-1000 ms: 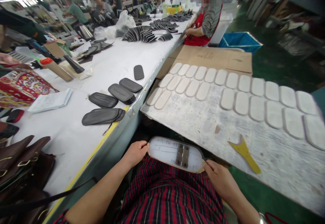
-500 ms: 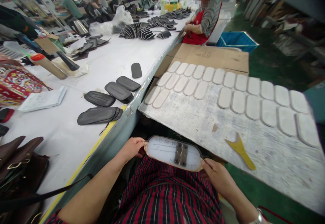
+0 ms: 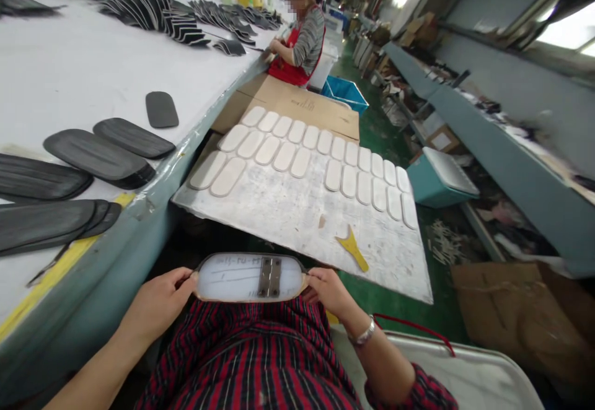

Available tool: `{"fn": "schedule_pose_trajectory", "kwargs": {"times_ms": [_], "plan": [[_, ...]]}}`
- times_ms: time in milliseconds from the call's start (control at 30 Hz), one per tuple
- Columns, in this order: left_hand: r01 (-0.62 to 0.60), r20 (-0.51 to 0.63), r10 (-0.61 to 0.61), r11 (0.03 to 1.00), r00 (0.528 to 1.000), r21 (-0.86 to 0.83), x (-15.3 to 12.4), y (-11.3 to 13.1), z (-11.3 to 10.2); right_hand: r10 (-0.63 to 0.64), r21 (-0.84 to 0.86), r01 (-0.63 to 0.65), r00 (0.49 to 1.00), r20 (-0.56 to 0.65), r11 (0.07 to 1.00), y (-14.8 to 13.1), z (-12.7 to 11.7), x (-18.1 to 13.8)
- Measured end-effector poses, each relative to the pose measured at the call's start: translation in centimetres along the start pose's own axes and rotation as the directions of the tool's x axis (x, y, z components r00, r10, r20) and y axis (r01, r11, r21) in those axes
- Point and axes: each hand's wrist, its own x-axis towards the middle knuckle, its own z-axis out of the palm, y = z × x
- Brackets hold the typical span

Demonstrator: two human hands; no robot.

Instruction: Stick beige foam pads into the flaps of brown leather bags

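Note:
Level above my lap, both hands hold a translucent oval plastic template (image 3: 232, 280) with handwriting and lines on it. A dark metal hinge-like plate (image 3: 269, 277) is fixed across its right half, and its edge is dark along the far side. My left hand (image 3: 170, 298) pinches the left end between thumb and fingers. At the opposite end, my right hand (image 3: 328, 291) is closed on the tip. Beyond them, rows of pale oval pieces (image 3: 292, 155) lie on a whitish board (image 3: 288, 212). A yellow forked tool (image 3: 354, 250) rests near the board's front edge.
Stacks of dark oval pieces (image 3: 97, 153) lie on the white table (image 3: 69, 69) at left, with a single dark piece (image 3: 162, 109) farther back. A co-worker (image 3: 302, 38) in a red apron sits beyond the cardboard (image 3: 297, 97). A blue crate (image 3: 344, 93) stands behind.
The view has swung to the right, so the table and board sit farther left in the picture. Both hands still hold the template, which now lies more level.

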Motion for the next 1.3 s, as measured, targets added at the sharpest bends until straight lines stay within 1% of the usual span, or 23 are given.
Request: {"fn": "schedule_pose_trajectory", "kwargs": {"times_ms": [67, 300, 367, 433, 500, 533, 567, 633, 667, 700, 733, 767, 800, 833, 867, 933, 1000, 1033, 1067, 1133, 1200, 1300], "plan": [[0.001, 0.002, -0.001, 1.0, 1.0, -0.018, 0.0, -0.2, 0.0, 0.033, 0.071, -0.035, 0.999, 0.022, 0.997, -0.2, 0.0, 0.0], [-0.002, 0.01, 0.002, 0.998, 1.0, -0.068, 0.1, -0.6, 0.0, 0.058, 0.174, -0.068, 0.996, 0.062, 0.982, -1.0, -0.3, -0.9], [0.001, -0.001, -0.001, 0.997, 1.0, -0.077, 0.1, -0.6, 0.0, 0.086, 0.182, -0.096, 0.994, 0.065, 0.979, -1.1, -0.3, -1.1], [-0.002, -0.016, 0.001, 0.997, 1.0, -0.072, 0.1, -0.5, 0.0, 0.108, 0.149, -0.112, 0.993, 0.037, 0.982, -1.1, -0.1, -1.1], [-0.01, -0.03, 0.008, 0.999, 1.0, -0.048, 0.0, -0.4, 0.1, 0.088, 0.056, -0.086, 0.996, -0.035, 0.995, -1.1, 0.3, -0.9], [-0.014, -0.032, 0.013, 0.999, 0.999, -0.03, 0.0, -0.3, 0.1, 0.048, -0.034, -0.051, 0.994, -0.094, 0.998, -1.1, 0.6, -0.8], [-0.019, -0.033, 0.018, 1.0, 0.999, -0.008, 0.0, -0.4, 0.2, -0.01, -0.153, -0.015, 0.986, -0.164, 0.988, -1.2, 0.9, -0.7], [-0.032, -0.027, 0.033, 0.998, 0.999, 0.044, -0.1, -0.5, 0.3, -0.157, -0.421, 0.025, 0.947, -0.281, 0.907, -1.4, 1.4, -0.7], [-0.048, -0.036, 0.05, 0.996, 0.998, 0.07, -0.2, -0.6, 0.4, -0.214, -0.515, 0.028, 0.928, -0.306, 0.857, -1.4, 1.5, -0.7], [-0.074, -0.068, 0.081, 0.993, 0.994, 0.094, -0.4, -0.7, 0.6, -0.241, -0.557, 0.031, 0.92, -0.308, 0.83, -1.4, 1.6, -0.8], [-0.112, -0.125, 0.127, 0.986, 0.984, 0.12, -0.6, -0.6, 0.7, -0.248, -0.564, 0.042, 0.923, -0.295, 0.825, -1.3, 1.7, -1.0], [-0.158, -0.197, 0.186, 0.976, 0.963, 0.147, -0.8, -0.4, 0.9, -0.246, -0.547, 0.062, 0.931, -0.271, 0.835, -1.1, 1.7, -1.1], [-0.21, -0.276, 0.252, 0.962, 0.928, 0.172, -1.0, 0.1, 1.2, -0.243, -0.521, 0.083, 0.938, -0.247, 0.85, -0.9, 1.6, -1.3], [-0.264, -0.346, 0.317, 0.945, 0.883, 0.194, -1.2, 0.8, 1.5, -0.24, -0.492, 0.1, 0.943, -0.23, 0.865, -0.7, 1.6, -1.4], [-0.321, -0.39, 0.379, 0.924, 0.839, 0.207, -1.4, 1.8, 2.0, -0.235, -0.467, 0.109, 0.947, -0.221, 0.878, -0.5, 1.5, -1.5], [-0.456, -0.394, 0.493, 0.869, 0.776, 0.19, -1.5, 4.5, 3.1, -0.22, -0.433, 0.11, 0.952, -0.214, 0.895, -0.1, 1.4, -1.5], [-0.602, -0.317, 0.605, 0.79, 0.73, 0.12, -1.2, 7.6, 4.7, -0.198, -0.402, 0.102, 0.958, -0.205, 0.91, 0.1, 1.3, -1.4], [-0.644, -0.278, 0.637, 0.761, 0.719, 0.079, -0.8, 9.1, 5.5, -0.185, -0.38, 0.099, 0.963, -0.197, 0.92, 0.2, 1.3, -1.4], [-0.662, -0.24, 0.653, 0.748, 0.719, 0.05, -0.5, 10.4, 6.3, -0.171, -0.356, 0.096, 0.967, -0.186, 0.929, 0.2, 1.2, -1.3], [-0.662, -0.196, 0.654, 0.749, 0.731, 0.031, 0.1, 12.5, 7.8, -0.153, -0.313, 0.094, 0.973, -0.17, 0.945, 0.4, 1.2, -1.2], [-0.655, -0.18, 0.652, 0.754, 0.736, 0.056, 0.3, 13.7, 8.9, -0.16, -0.293, 0.105, 0.972, -0.17, 0.95, 0.5, 1.1, -1.3], [-0.662, -0.182, 0.667, 0.743, 0.723, 0.098, 0.0, 14.3, 9.8, -0.21, -0.313, 0.147, 0.961, -0.178, 0.938, 0.7, 0.9, -1.4]]}}
